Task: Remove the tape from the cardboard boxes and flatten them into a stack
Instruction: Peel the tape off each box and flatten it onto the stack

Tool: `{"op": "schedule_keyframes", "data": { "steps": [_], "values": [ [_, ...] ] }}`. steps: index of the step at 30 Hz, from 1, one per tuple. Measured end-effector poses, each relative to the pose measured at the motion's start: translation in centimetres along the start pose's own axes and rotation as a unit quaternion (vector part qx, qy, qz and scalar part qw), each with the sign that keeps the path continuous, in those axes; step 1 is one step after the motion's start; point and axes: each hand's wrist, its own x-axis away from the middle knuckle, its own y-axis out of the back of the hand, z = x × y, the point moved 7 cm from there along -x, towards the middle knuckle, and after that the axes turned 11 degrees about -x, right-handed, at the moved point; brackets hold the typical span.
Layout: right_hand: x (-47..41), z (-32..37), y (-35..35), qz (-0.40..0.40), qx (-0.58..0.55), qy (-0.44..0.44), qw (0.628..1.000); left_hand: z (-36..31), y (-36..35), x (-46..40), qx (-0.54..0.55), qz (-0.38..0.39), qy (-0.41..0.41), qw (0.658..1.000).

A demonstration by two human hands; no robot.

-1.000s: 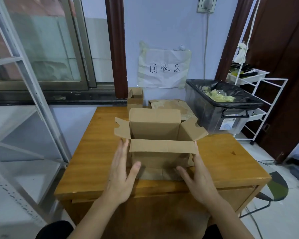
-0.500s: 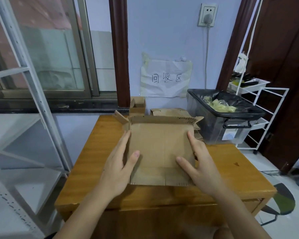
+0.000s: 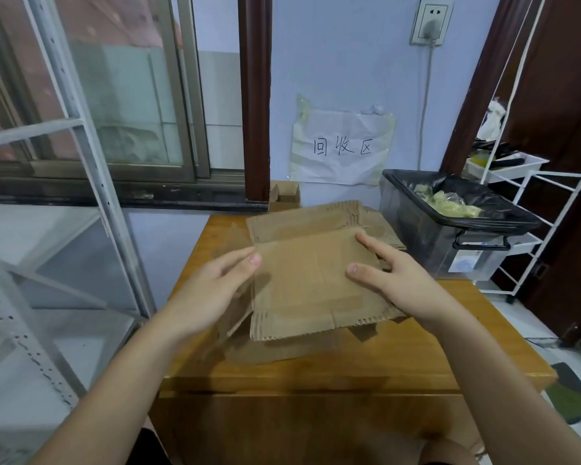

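A flattened brown cardboard box [image 3: 309,283] is held slightly tilted above the wooden table [image 3: 316,374], its corrugated edge toward me. My left hand [image 3: 208,297] holds its left edge with the thumb on top. My right hand [image 3: 399,283] holds the right edge, thumb and forefinger lying on the top face. A flap hangs under the box at the left. Behind it lies a stack of flattened cardboard [image 3: 379,223] at the table's far side.
A small open cardboard box [image 3: 285,193] stands at the far edge by the wall. A black-lined bin [image 3: 426,243] holding crumpled tape sits at the table's right rear. A white wire rack [image 3: 534,209] stands right, a metal shelf frame [image 3: 91,162] left.
The open, upright box has been pressed flat between my hands. It now sits raised off the table and moved toward the far stack.
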Motion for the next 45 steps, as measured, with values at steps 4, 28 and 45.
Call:
{"op": "schedule_keyframes", "data": {
  "steps": [4,28,45],
  "values": [
    [-1.3,-1.6,-1.8,0.025,0.045,-0.047,0.998,2.3,-2.5,-1.0,-0.020,0.033,0.033,0.999],
    [-3.9,-11.3,-7.1,0.144,0.397,-0.054,0.905,9.4,-9.0,-3.6,-0.430,0.083,0.019,0.899],
    [-4.4,-14.0,-8.0,0.130,0.449,-0.037,0.883,9.7,-11.6,-6.6,-0.489,0.129,0.043,0.862]
  ]
}}
